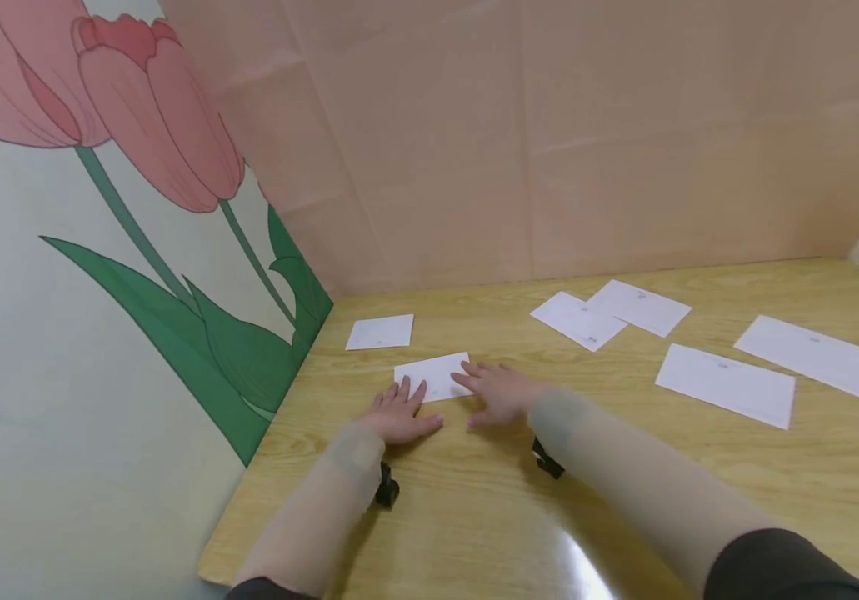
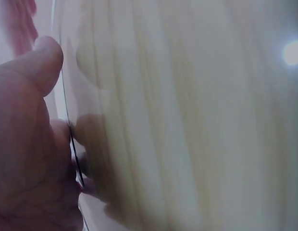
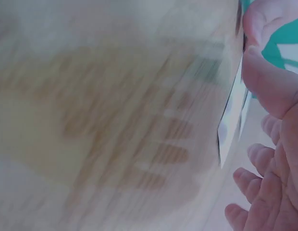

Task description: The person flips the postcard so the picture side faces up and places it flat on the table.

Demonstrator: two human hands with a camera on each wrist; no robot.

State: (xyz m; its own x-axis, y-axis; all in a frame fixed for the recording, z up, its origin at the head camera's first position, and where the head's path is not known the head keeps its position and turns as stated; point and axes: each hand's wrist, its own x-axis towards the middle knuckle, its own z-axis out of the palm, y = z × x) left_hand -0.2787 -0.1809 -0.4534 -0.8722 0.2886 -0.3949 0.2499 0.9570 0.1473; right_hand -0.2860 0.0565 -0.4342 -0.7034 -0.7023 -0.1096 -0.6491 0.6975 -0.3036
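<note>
Under the fingertips of the left hand [image 1: 397, 414], a white paper sheet [image 1: 432, 375] lies on the wood-grain table [image 1: 474, 517], its near left part partly covered. Left fingers: straight and spread, directed away from the person, thumb held out toward the right hand [image 1: 501, 392]. Right fingers: extended and set apart, with the foremost fingertips over the right end of the same sheet; whether they press on it or hover just above cannot be determined.

Beyond the left fingertips, near the first sheet but apart from it, lies a second sheet [image 1: 380, 332]. Right of the right fingers and farther back, a third sheet [image 1: 571, 319] and a fourth sheet [image 1: 646, 308] overlap. Farther right of those fingers, a fifth sheet [image 1: 726, 386] and a sixth sheet [image 1: 816, 357] lie just beside each other. Markings on the sheets are too small to read. Well beyond all fingers, a pink covering [image 1: 549, 150] rises behind the table.
</note>
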